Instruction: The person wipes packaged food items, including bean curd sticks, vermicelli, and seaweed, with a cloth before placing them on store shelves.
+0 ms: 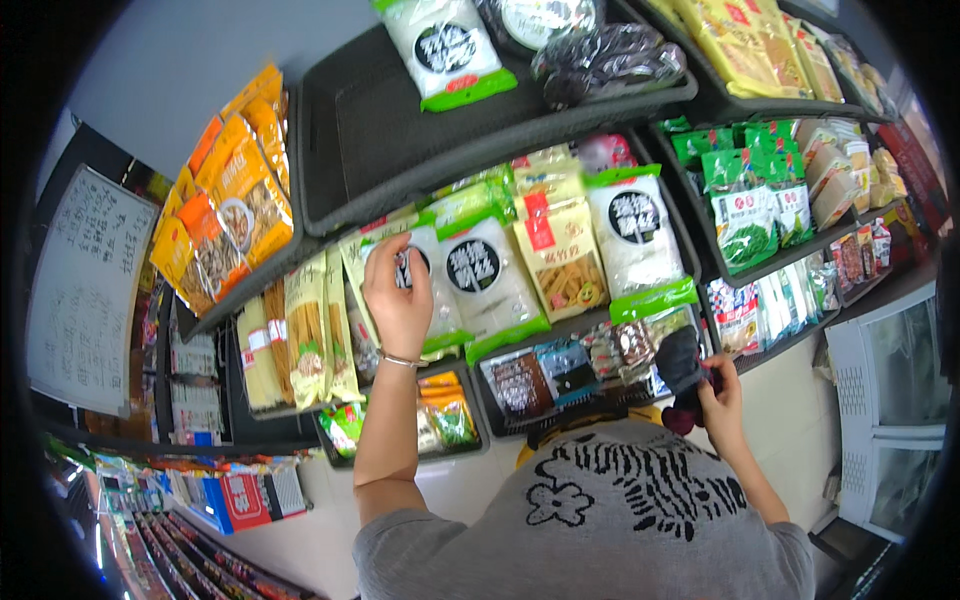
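Note:
My left hand (396,295) is in front of a white and green packet (440,315) in the middle tray. Its fingers curve and the thumb stands apart, with part of the packet's dark round label showing between them; whether they touch it I cannot tell. Beside it stand a matching packet (485,275) and a cream packet with a window (560,255). Low at the right, near my body, my right hand (722,398) is closed on a dark, limp item (680,360); its kind is unclear.
A sloped black upper tray (350,130) holds a white and green packet (445,50) and dark bagged goods (610,60). Orange bags (235,200) stand left, green packets (745,205) right. A whiteboard (90,290) is far left; a glass-door cabinet (890,400) is at right.

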Demonstrator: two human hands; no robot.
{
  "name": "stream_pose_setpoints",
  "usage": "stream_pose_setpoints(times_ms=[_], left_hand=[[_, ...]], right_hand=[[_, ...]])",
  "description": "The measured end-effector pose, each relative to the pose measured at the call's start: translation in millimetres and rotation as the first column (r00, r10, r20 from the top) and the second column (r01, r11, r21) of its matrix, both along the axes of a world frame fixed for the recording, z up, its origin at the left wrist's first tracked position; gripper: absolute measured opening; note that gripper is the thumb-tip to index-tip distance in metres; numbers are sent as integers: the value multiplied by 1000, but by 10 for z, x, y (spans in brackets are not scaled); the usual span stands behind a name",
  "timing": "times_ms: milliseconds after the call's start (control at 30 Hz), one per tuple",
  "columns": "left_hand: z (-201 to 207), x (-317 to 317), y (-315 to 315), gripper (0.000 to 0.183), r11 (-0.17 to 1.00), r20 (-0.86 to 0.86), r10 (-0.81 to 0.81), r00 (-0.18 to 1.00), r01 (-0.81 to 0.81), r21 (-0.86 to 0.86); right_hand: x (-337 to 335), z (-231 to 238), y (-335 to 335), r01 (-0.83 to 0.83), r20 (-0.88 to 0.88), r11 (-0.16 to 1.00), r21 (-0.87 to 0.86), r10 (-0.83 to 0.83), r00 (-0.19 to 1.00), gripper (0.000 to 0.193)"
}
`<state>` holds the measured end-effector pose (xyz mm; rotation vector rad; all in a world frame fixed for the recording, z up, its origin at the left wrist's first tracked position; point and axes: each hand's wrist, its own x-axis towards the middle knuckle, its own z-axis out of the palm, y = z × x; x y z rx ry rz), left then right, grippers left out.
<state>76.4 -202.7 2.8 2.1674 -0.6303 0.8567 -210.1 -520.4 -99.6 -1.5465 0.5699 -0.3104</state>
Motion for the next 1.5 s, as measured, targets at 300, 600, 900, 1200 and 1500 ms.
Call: stream_pose_setpoints(times_ms=[300, 600, 900, 1200, 1500], left_hand=[[632, 2591, -1391, 87, 985, -187, 137, 973, -114, 128], [716, 2830, -1518, 56, 977, -778, -134, 614, -49, -207], [1064, 2193, -609, 49, 776, -527, -494, 691, 76, -627], [791, -404, -351, 39, 596, -466, -720, 514, 113, -795], [-50, -1401, -102, 50, 733, -588, -678, 442, 339, -590]], right_hand=[[-450, 247, -33, 283, 153, 953, -108, -265, 952, 19], [-766, 281, -66, 481, 120, 875, 50, -483, 867, 21], [-211, 237, -230, 102, 227, 995, -5, -98, 969, 25], [1080, 1133, 473, -37, 475, 657, -753, 582, 659, 31], [1994, 1310, 843, -10, 218, 370, -929, 571, 792, 76]])
